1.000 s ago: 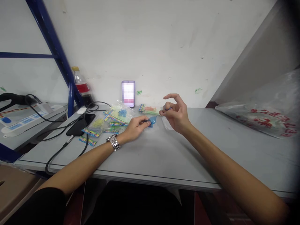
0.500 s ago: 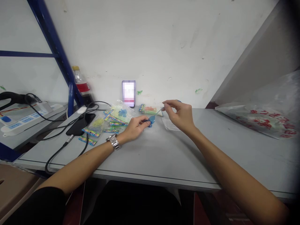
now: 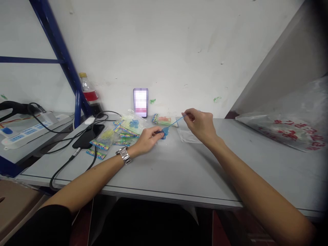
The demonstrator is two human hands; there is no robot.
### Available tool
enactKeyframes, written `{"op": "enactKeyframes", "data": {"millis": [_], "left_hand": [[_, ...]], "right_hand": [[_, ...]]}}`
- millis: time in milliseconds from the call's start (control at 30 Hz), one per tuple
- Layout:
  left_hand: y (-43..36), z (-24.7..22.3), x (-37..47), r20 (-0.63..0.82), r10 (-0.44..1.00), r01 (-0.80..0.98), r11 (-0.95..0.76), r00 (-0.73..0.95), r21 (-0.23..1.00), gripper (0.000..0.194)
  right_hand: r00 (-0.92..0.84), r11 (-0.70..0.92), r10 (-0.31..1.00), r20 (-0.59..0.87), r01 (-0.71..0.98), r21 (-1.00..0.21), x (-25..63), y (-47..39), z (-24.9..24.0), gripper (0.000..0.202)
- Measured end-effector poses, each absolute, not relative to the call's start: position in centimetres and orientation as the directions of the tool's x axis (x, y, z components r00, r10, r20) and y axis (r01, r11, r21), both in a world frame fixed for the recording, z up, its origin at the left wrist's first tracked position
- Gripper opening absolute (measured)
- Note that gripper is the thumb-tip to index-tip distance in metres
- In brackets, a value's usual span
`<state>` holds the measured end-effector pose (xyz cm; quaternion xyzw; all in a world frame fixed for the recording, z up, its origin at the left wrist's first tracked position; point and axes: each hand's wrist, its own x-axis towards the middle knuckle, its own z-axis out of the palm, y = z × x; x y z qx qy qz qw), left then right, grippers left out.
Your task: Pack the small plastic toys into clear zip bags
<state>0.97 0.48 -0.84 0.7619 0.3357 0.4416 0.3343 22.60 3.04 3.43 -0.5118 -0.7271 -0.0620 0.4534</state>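
Just above the table, my left hand [image 3: 150,138] pinches a small flat blue piece [image 3: 165,132] between thumb and fingers, with part of it hidden by the fingertips. From this piece a thin blue strand [image 3: 175,122] runs up to the right, straight and taut. Its far end is pinched by the thumb and fingertips of my right hand [image 3: 201,124]. A metal wristwatch [image 3: 124,154] is on my left wrist. Beside my left hand lie several clear packets [image 3: 129,128] with colourful headers, one showing a blue animal-like shape. Another packet [image 3: 165,119] lies behind the blue piece.
A lit phone [image 3: 140,102] leans on the wall. To the left are a dark phone [image 3: 88,136], black cables [image 3: 74,155], a bottle [image 3: 89,93] and a power strip [image 3: 33,131]. A white sheet [image 3: 189,135] lies below my right hand; a plastic bag [image 3: 289,130] sits at right.
My right hand has moved a little to the right, and the strand between the hands is longer. My left hand and the blue piece have hardly moved.
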Motion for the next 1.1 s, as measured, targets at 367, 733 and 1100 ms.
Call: {"op": "enactKeyframes", "data": {"millis": [367,733,1100], "left_hand": [[0.5,-0.8,1.0,0.447,0.802,0.236,-0.559,0.395,0.795,0.021],[0.4,-0.7,1.0,0.45,0.801,0.263,-0.568,0.396,0.78,0.021],[0.5,-0.8,1.1,0.437,0.808,0.304,-0.564,0.394,0.768,0.021]], "right_hand": [[0.035,0.208,0.95,0.311,0.672,-0.711,23.0,2.5,4.4,0.078],[-0.114,0.342,0.918,0.379,0.711,-0.614,22.4,2.5,4.4,0.061],[-0.084,0.534,0.656,0.75,0.753,-0.383,22.5,3.8,2.3,0.041]]}}
